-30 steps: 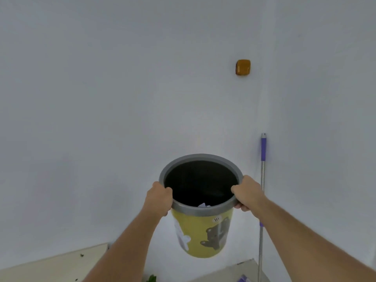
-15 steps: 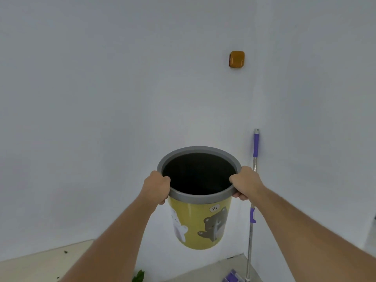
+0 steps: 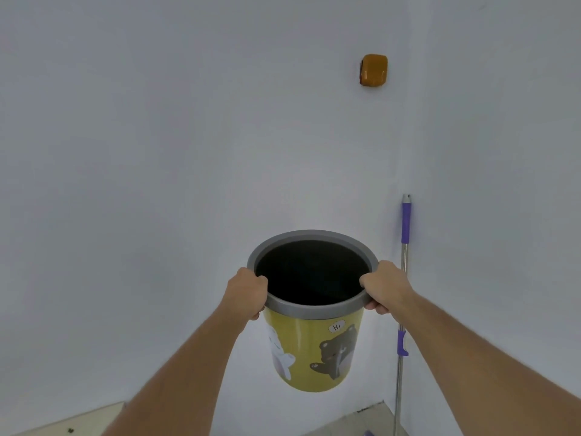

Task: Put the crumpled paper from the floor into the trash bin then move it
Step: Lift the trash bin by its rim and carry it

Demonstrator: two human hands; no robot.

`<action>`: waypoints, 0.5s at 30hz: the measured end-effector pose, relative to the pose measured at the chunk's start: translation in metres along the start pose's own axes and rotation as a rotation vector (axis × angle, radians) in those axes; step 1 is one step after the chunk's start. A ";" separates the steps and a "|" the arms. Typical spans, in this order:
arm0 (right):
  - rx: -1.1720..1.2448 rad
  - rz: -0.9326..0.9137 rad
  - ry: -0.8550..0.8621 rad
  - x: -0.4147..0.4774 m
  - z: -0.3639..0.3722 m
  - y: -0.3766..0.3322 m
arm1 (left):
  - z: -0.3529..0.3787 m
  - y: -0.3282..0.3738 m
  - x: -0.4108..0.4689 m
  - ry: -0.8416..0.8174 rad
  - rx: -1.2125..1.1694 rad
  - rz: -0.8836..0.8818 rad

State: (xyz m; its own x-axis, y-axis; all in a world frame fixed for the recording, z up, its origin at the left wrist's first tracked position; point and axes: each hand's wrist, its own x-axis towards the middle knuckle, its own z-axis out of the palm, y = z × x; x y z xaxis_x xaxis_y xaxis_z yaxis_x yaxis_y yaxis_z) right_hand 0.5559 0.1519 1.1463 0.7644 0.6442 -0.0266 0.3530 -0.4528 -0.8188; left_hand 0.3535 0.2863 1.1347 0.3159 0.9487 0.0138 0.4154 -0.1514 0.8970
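A yellow trash bin (image 3: pixel 301 354) with a grey rim and cartoon bears on its side hangs in the air in front of a white wall. My left hand (image 3: pixel 246 292) grips the rim on the left. My right hand (image 3: pixel 385 287) grips the rim on the right. The bin's inside is dark, and no crumpled paper shows in it from this angle.
A mop handle (image 3: pixel 404 278), silver with purple grips, leans in the wall corner just right of the bin. An amber wall fitting (image 3: pixel 373 70) sits high on the wall. A strip of pale floor (image 3: pixel 63 424) shows at the bottom left.
The bin, held by both hands, sits a little higher in view and more upright. A white scrap seen inside a second ago no longer shows. The mop handle now appears closer to my right hand.
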 end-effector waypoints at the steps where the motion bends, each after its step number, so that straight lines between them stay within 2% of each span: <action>1: -0.001 0.005 0.005 0.009 0.005 -0.003 | 0.000 0.000 0.013 -0.008 0.003 0.004; 9: -0.005 0.029 0.064 0.078 0.016 -0.021 | 0.018 0.019 0.104 -0.084 0.014 0.075; 15: -0.020 0.050 0.081 0.127 0.012 -0.014 | 0.053 0.026 0.144 -0.124 -0.015 0.054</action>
State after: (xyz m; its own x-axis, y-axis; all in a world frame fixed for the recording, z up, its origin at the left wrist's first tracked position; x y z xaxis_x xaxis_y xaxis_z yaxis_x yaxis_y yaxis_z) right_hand 0.6417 0.2478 1.1474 0.8223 0.5687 -0.0195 0.3236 -0.4956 -0.8060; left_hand 0.4549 0.4040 1.1362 0.4411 0.8974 0.0084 0.3824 -0.1963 0.9029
